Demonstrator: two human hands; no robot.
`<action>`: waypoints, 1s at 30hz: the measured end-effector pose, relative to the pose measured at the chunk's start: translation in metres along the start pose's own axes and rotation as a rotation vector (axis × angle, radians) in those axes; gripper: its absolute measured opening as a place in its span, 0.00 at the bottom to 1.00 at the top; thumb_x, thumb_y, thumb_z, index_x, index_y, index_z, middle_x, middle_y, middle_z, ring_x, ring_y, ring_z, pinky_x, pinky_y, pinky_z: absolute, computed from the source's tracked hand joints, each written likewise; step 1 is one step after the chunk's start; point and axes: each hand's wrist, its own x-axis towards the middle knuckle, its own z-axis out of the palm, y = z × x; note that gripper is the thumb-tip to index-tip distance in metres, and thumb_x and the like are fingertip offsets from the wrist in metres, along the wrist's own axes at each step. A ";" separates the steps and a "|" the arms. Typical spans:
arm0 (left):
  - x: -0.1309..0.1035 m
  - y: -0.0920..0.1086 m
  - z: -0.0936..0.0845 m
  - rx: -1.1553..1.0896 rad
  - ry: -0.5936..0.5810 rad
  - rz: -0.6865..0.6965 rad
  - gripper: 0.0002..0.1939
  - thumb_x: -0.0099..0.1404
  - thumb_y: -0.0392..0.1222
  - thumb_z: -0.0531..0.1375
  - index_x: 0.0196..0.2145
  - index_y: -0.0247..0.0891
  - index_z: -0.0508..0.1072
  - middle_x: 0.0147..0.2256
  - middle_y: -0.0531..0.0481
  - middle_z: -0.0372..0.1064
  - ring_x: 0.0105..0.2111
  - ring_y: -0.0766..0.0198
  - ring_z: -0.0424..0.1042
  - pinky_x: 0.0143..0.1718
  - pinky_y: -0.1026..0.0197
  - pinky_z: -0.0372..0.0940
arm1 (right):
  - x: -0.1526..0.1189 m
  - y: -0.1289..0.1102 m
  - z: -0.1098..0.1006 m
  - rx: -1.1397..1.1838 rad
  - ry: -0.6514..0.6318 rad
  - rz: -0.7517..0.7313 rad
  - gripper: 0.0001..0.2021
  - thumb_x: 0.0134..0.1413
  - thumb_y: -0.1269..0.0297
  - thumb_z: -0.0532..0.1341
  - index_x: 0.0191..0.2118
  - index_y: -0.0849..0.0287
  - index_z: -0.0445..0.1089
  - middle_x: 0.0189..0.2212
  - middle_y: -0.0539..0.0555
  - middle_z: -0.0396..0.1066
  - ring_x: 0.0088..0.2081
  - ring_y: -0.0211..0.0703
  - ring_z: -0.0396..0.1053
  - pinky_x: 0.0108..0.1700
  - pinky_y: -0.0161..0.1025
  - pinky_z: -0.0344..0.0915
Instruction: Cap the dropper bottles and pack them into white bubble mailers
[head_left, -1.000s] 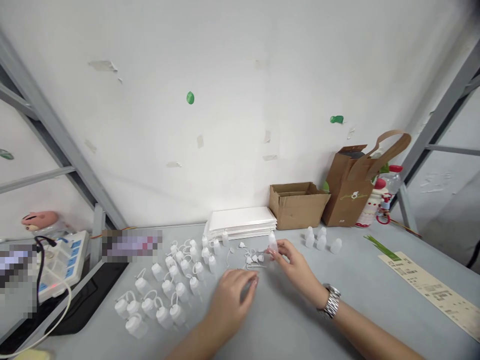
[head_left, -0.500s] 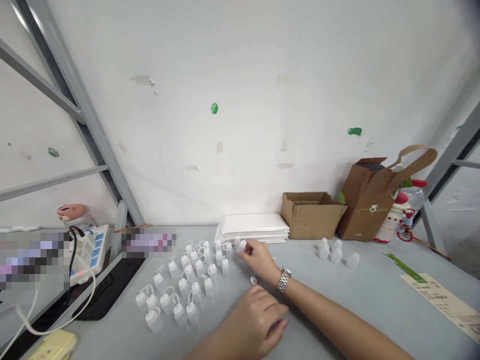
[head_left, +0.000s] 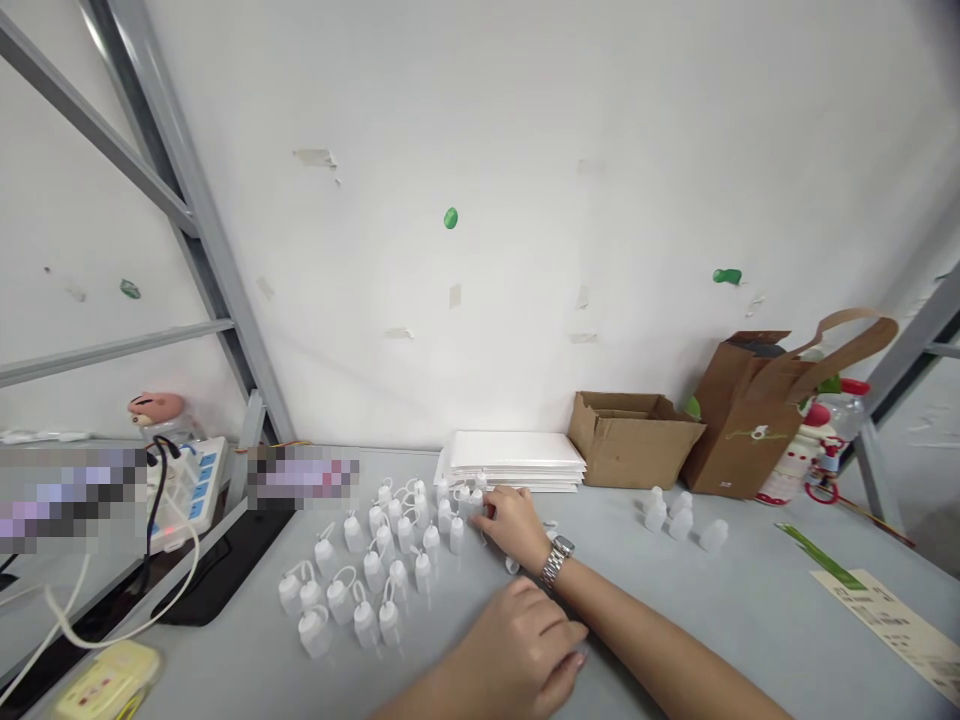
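Observation:
My right hand (head_left: 516, 520), with a metal-band watch at its wrist, is at the back right of a group of small translucent squeeze bottles. Its thumb and fingers are closed on a white-capped bottle (head_left: 477, 499), partly covered by the fingertips. Several similar bottles (head_left: 373, 571), with looped cap straps, stand to the left. Nearer the front, my left hand (head_left: 529, 640) is curled above the table; its palm side is hidden, so what it holds cannot be made out. A loose white cap (head_left: 512, 565) lies between the hands.
Several uncapped bottles (head_left: 680, 522) stand at the right. Behind are a stack of white boxes (head_left: 514, 450), an open carton (head_left: 637, 445) and a brown paper bag (head_left: 750, 440). At left lie a power strip (head_left: 206, 485), cables and a black slab (head_left: 225, 565).
My right hand has lowered its bottle slightly among the others at the back. My left hand stays curled near the front. The whole view has shifted a little.

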 end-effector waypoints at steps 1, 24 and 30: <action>0.001 0.001 -0.002 0.000 0.002 -0.008 0.11 0.63 0.37 0.51 0.39 0.37 0.71 0.28 0.47 0.73 0.30 0.62 0.71 0.34 0.59 0.64 | -0.001 -0.001 -0.002 -0.005 0.004 -0.006 0.09 0.50 0.59 0.62 0.25 0.58 0.71 0.26 0.51 0.71 0.33 0.42 0.66 0.37 0.39 0.50; -0.005 -0.022 0.000 0.147 0.080 -0.612 0.13 0.62 0.37 0.53 0.44 0.40 0.68 0.37 0.46 0.66 0.39 0.56 0.68 0.42 0.51 0.66 | -0.087 0.128 -0.124 -0.753 0.315 0.431 0.11 0.56 0.61 0.56 0.33 0.63 0.72 0.33 0.61 0.71 0.37 0.52 0.62 0.35 0.43 0.46; -0.008 -0.027 0.002 0.164 0.052 -0.611 0.11 0.62 0.37 0.54 0.43 0.40 0.70 0.37 0.47 0.66 0.40 0.56 0.67 0.42 0.52 0.66 | -0.087 0.132 -0.119 -0.656 0.288 0.393 0.10 0.56 0.65 0.54 0.32 0.61 0.72 0.31 0.60 0.72 0.35 0.50 0.63 0.34 0.43 0.45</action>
